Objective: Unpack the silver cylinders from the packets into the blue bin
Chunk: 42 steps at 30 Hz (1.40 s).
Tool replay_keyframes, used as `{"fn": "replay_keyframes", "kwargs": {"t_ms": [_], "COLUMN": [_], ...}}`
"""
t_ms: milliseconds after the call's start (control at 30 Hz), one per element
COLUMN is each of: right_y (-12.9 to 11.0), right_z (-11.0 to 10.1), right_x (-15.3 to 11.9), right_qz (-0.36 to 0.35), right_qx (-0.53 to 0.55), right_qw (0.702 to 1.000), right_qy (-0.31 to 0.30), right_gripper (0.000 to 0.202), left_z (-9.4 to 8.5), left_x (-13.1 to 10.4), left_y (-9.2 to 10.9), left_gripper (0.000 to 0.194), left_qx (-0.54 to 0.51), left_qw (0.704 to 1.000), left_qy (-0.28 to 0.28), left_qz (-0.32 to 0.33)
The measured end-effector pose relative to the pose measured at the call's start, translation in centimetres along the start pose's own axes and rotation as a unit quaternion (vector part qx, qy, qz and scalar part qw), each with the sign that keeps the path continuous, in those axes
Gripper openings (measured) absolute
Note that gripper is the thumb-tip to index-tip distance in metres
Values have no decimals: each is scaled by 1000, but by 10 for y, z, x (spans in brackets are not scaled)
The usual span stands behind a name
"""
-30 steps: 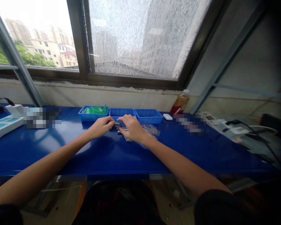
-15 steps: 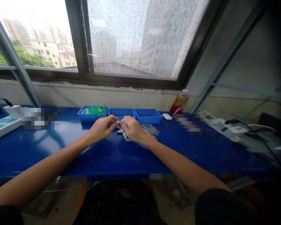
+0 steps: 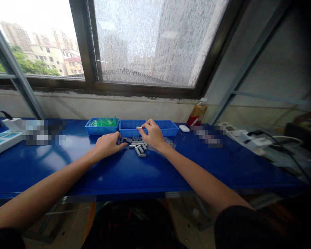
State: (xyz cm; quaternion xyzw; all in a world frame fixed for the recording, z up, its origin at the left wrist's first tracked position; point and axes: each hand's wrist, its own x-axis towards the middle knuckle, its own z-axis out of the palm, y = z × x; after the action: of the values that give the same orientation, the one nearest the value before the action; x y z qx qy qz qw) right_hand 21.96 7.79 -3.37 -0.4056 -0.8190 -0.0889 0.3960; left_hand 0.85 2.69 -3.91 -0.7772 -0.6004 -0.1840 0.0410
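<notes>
Between the finger and thumb of my right hand [image 3: 154,136] is a small silver bar-shaped piece [image 3: 139,128], held in front of the middle blue bin [image 3: 128,132]. My left hand [image 3: 107,143] is open, thumb and fingers apart, at the left edge of a pile of similar silver and dark pieces [image 3: 138,142]. What exactly these pieces are is too small to tell. Clear plastic bags [image 3: 170,142] lie partly hidden behind my right wrist.
The left blue bin [image 3: 102,130] holds green and clear plastic pieces; the right blue bin [image 3: 169,131] stands at the other end of the row. A white case [image 3: 184,128] and a bottle [image 3: 197,113] are to the right. A power strip [image 3: 5,140] lies far left.
My hands were together over the pile, at a small piece. Now they are apart: my right hand has moved up and right with the silver piece, my left slightly left and down, its fingers opened.
</notes>
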Motion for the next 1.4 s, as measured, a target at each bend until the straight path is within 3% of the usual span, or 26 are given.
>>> {"fn": "replay_keyframes", "kwargs": {"t_ms": [167,300,400,500,667,900,1067,1267,1400], "right_y": [24,20,6,-13,-34,-32,-31,-36,-36], "right_z": [7,6,-1,-8,-11,-10,-11,-12,-10], "right_x": [1,0,-1,-4,-7,-7,-7,-7,-7], "right_qz": [47,56,13,-70,-137,-85,-76,-82,-79], "right_qx": [-68,-88,-62,-19,6,39,57,75,91], "right_qw": [997,994,998,994,984,992,991,988,987], "right_qy": [-13,-21,-30,-78,-115,-88,-92,-103,-103], "right_gripper": [23,27,33,33,19,17,18,19,24], "left_z": [6,0,-10,-17,-19,-24,-29,-27,-24], "left_x": [4,6,7,6,3,-1,-3,-3,-3], "left_y": [-13,-12,-4,5,15,13,15,17,18], "left_gripper": [26,21,26,30,32,17,26,28,32], "left_qx": [44,-2,-77,-152,-228,-164,-125,-100,-116], "left_qw": [999,999,996,988,973,982,986,991,989], "left_qy": [-28,-38,-37,-19,-14,39,55,10,31], "left_qz": [-5,-16,-16,-1,38,79,94,88,84]}}
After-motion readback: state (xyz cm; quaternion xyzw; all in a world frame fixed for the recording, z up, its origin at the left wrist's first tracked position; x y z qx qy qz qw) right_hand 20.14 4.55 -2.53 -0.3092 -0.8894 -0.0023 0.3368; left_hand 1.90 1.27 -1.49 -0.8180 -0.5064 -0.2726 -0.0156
